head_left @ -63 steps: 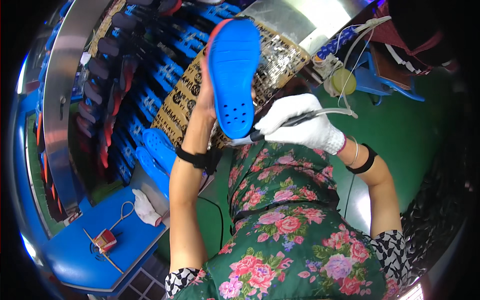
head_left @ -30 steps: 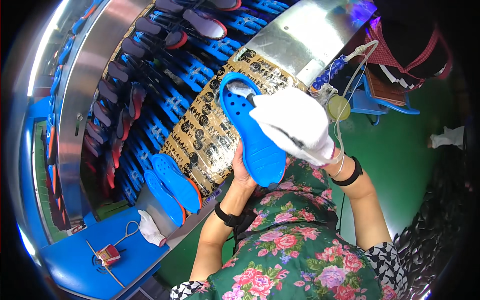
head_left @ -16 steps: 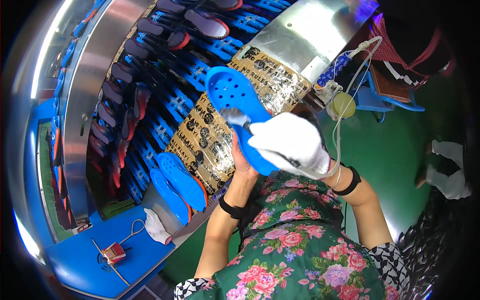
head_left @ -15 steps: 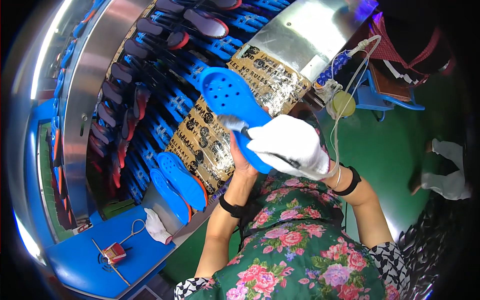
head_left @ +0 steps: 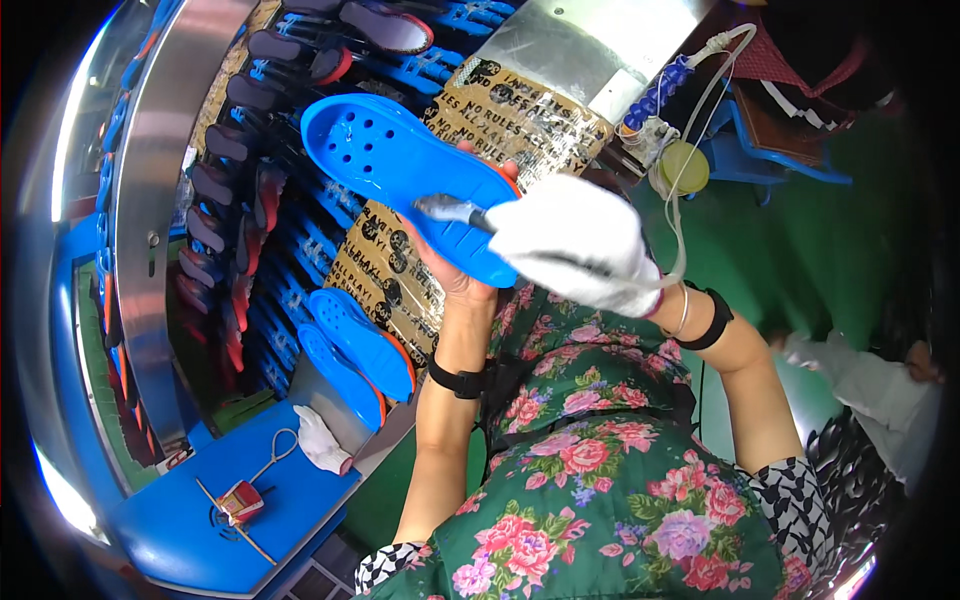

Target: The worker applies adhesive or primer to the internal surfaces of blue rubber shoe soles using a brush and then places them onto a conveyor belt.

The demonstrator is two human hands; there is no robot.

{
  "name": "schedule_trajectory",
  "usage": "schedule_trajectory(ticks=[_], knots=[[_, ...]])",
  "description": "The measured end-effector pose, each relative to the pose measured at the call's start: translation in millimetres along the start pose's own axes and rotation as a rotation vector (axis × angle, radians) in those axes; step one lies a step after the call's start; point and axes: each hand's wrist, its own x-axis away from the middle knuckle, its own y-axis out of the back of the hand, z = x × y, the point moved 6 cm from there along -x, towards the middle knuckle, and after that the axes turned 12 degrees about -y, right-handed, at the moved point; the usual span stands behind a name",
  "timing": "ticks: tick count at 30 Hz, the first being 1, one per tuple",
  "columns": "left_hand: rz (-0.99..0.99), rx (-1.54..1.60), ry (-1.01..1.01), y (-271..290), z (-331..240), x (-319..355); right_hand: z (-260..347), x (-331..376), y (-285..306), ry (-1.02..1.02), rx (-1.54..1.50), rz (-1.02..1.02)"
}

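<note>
My bare left hand (head_left: 455, 270) supports a blue shoe sole (head_left: 395, 165) from beneath, its fingertips showing over the far edge. Several small holes dot the broad end of the sole, and an orange-red layer shows along its edge. In a white glove, my right hand (head_left: 575, 245) grips a small brush (head_left: 452, 209) with a dark handle. The brush tip is over the middle of the sole's upper face; whether it touches is hard to tell. Wet-looking shine marks the sole around the holes.
Two more blue soles (head_left: 360, 340) rest left of my hands. Brown tape-covered board (head_left: 385, 270) borders a rack of dark and red soles (head_left: 215, 185). On the blue table (head_left: 165, 520) lie a white glove (head_left: 320, 440) and a small red box (head_left: 240, 500). Another person's sleeve (head_left: 850, 370) shows at right.
The sole has swung leftward and lies flatter, showing more of its upper face. My gloved hand and brush have shifted slightly left and toward me. The other person's arm has moved nearer.
</note>
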Motion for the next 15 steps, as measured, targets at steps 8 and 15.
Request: schedule_trajectory(ticks=[8,15], knots=[[-0.012,0.139,0.152,-10,-5,0,-6,5,-2,0.038,0.001,0.067],[0.191,0.045,0.292,-10,-16,-9,-2,10,-11,-0.085,-0.184,0.263]])
